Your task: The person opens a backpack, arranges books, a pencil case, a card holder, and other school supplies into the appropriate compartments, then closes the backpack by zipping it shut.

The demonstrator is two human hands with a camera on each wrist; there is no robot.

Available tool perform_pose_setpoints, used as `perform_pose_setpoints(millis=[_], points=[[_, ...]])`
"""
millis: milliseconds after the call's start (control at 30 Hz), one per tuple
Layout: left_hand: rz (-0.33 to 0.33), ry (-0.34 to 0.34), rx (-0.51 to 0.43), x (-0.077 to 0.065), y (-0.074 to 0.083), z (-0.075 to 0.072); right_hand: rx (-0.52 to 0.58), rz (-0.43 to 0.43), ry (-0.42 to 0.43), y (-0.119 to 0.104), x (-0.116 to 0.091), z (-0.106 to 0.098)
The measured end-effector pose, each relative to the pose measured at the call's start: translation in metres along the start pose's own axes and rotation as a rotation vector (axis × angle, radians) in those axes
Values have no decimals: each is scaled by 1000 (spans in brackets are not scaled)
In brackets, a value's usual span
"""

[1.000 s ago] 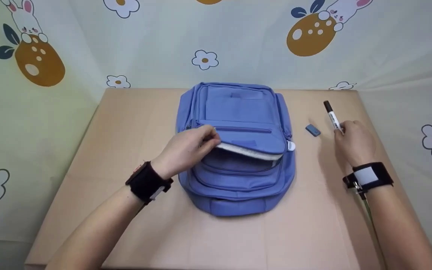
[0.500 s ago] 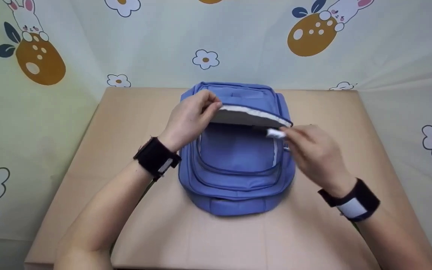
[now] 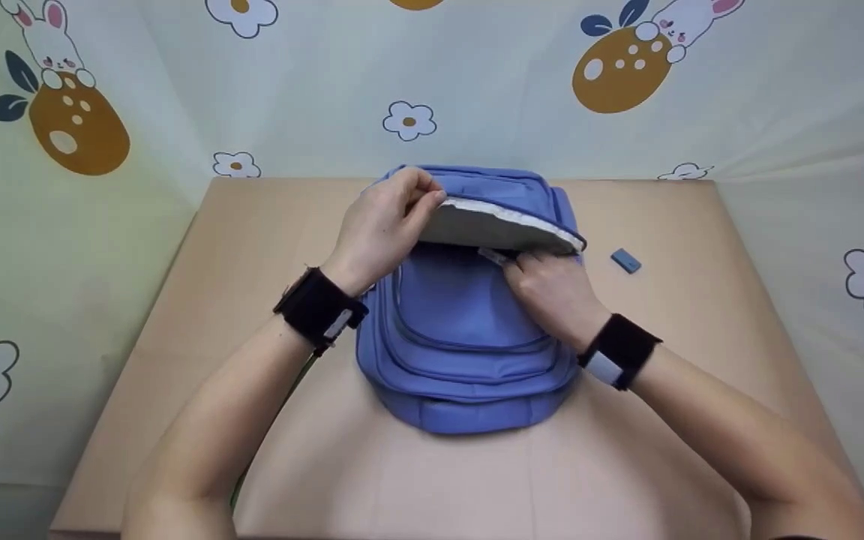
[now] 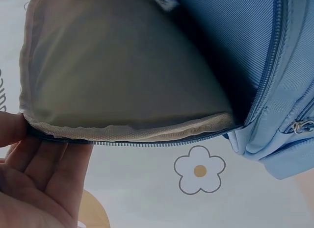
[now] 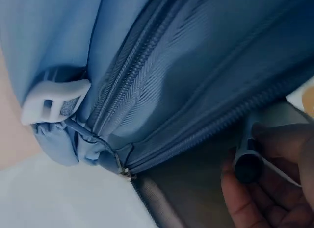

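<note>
A blue backpack (image 3: 469, 412) lies on the table, its front pocket unzipped. My left hand (image 3: 387, 229) pinches the rim of the pocket flap (image 3: 507, 226) and holds it raised; its grey lining (image 4: 117, 66) shows in the left wrist view. My right hand (image 3: 552, 292) is at the pocket mouth under the flap, holding a white marker (image 3: 493, 256). In the right wrist view the marker's dark end (image 5: 248, 168) sits between thumb and fingers. The marker's far end is hidden in the pocket's shadow.
A small blue rectangular block (image 3: 625, 261) lies on the table (image 3: 702, 315), right of the backpack. A white buckle (image 5: 56, 103) hangs at the backpack's side. Behind the table hangs a patterned cloth (image 3: 312, 82).
My left hand has lifted the pocket flap up and back. The right hand has carried the marker leftward from the table's right side into the pocket mouth. The blue block has stayed put.
</note>
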State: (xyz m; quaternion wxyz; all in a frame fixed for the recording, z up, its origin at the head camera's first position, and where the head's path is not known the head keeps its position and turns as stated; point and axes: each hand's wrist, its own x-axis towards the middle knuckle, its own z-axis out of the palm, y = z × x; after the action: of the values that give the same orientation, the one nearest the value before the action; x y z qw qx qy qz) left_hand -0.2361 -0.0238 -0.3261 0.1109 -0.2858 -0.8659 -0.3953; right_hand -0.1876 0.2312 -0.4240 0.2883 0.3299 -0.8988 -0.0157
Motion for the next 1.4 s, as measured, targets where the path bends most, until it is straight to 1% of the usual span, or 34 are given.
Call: perform_pose_setpoints(millis=[167,267,367,467,567,667,767,833,867,933,1033,1100,1233,1400], points=[[5,-6,-29,-2,0,-1,-74,78,-36,-5,4,11],[0,-9,-48,-3,-1,-1,-93,110,-44,-8,5,15],[-14,-14,-57,-3,-2,-1,-81,120,-61,-9,5,17],[-27,-23,-60,-4,-2,-1,-52,130,-79,-10,2,15],[-40,-30,-63,-5,-2,-2,-12,129,-65,-10,-2,9],[-50,-36,-68,-6,-3,-1,31,81,6,-11,-9,-3],[-51,-33,-77,-6,-5,-1,93,-6,123,-10,-18,-21],[-48,-30,-81,-7,-6,-1,149,-50,208,-8,-24,-34],[-48,-28,-84,-7,-6,-1,183,-59,248,-6,-28,-40],[-48,-28,-90,-7,-6,-2,242,-51,319,0,-34,-51],[-51,-29,-91,-8,-7,-2,292,35,384,16,-43,-64],[-53,-30,-89,-8,-7,-3,291,117,398,30,-49,-69],[-55,-36,-91,-9,-7,-3,239,272,376,63,-60,-72],[-53,-37,-96,-10,-7,-3,188,401,280,102,-69,-64]])
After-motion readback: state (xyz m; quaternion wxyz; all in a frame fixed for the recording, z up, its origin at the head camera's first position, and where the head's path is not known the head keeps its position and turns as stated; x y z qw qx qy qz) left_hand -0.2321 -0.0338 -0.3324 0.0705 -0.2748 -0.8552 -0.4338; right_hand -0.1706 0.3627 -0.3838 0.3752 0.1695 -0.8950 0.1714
